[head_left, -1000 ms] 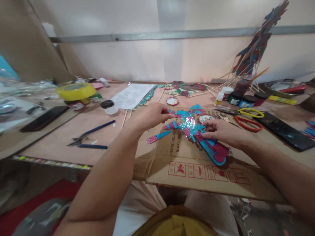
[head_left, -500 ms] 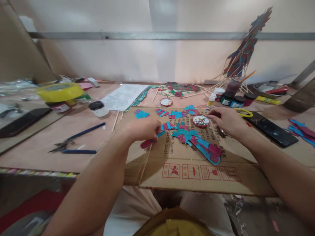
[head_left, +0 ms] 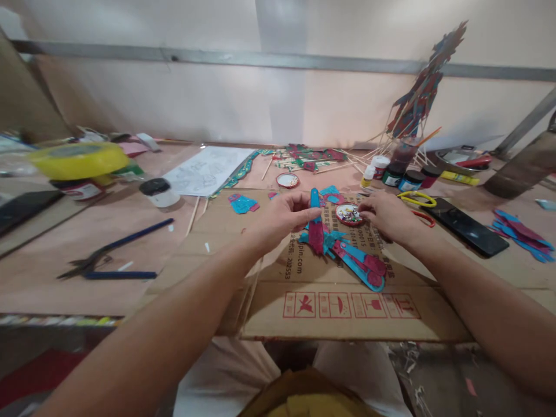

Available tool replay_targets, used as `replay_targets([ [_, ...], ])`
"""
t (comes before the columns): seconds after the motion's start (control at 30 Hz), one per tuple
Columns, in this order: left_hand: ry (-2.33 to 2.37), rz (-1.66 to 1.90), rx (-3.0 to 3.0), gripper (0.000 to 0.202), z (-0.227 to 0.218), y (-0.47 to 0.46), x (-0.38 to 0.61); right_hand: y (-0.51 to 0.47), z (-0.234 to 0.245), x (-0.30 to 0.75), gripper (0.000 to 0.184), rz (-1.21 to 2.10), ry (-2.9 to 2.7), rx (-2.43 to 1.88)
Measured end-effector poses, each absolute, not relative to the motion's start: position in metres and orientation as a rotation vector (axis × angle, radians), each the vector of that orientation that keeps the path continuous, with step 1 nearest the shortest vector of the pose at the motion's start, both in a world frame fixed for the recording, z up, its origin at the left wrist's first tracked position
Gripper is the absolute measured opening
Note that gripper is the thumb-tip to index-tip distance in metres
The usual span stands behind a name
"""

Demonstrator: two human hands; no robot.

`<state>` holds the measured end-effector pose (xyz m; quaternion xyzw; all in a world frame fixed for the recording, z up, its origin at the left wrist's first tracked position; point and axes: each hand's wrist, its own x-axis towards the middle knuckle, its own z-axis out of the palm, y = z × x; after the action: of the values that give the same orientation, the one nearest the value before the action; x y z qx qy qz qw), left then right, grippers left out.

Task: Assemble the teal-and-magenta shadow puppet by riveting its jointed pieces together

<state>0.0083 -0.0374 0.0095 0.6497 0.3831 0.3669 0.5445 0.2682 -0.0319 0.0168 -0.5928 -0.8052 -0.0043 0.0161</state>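
Left hand (head_left: 282,219) in pinch on blue-red strip (head_left: 315,227); right hand (head_left: 390,215), grip unclear, at red dish (head_left: 348,214) of small bits (head_left: 348,212).

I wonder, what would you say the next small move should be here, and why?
Probably the right hand should lift one small bit out of the red-rimmed dish. Its fingertips are at the dish's rim, while the left hand pinches a blue-and-pink strip above the painted puppet lying on the cardboard sheet.

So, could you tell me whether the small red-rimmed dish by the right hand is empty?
Not empty: the dish holds small mixed-colour bits, with the right hand at its rim.
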Motion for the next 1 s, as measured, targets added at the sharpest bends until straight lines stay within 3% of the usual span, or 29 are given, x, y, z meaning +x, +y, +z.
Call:
replay_targets([
  [0.17, 0.851, 0.955, 1.423, 0.032, -0.011, -0.032, 0.015, -0.032, 0.020, 0.256, 0.027, -0.086, -2.591, -1.988],
  [0.4, 0.888, 0.937, 1.312, 0.032, -0.001, -0.035, 0.013, -0.028, 0.017, 0.251, 0.029, -0.150, -2.563, -2.082],
  [1.0, 0.850, 0.949, 1.409, 0.030, -0.009, -0.034, 0.017, -0.034, 0.024, 0.246, 0.024, -0.005, -2.550, -2.151],
])
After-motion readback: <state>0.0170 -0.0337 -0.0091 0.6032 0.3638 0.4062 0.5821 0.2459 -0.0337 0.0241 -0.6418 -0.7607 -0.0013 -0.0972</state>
